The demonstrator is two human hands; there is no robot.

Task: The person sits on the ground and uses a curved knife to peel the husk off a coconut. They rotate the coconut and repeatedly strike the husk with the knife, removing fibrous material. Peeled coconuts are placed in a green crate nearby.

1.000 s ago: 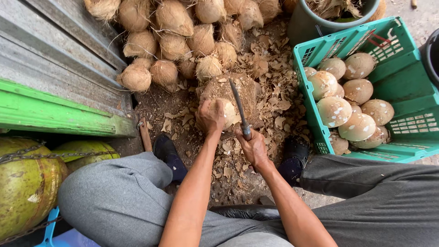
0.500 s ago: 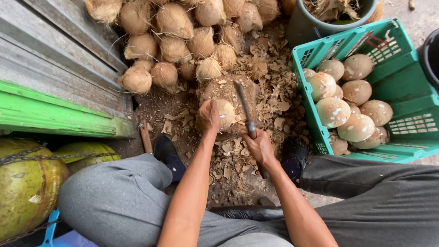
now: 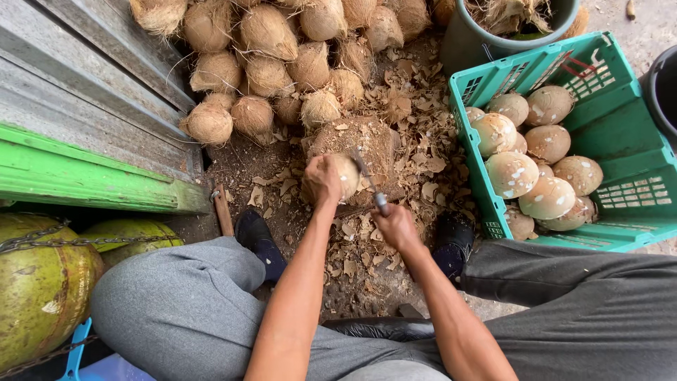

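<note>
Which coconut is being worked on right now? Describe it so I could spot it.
Find the heap of husky brown coconuts at the top. Just below it stands a chopping stump; the coconut rests there, gripped by the left hand. It alone is being held.

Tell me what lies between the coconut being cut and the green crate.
In the head view, only ground strewn with dry husk chips lies between the coconut in the left hand and the green crate; no whole object sits there.
</note>
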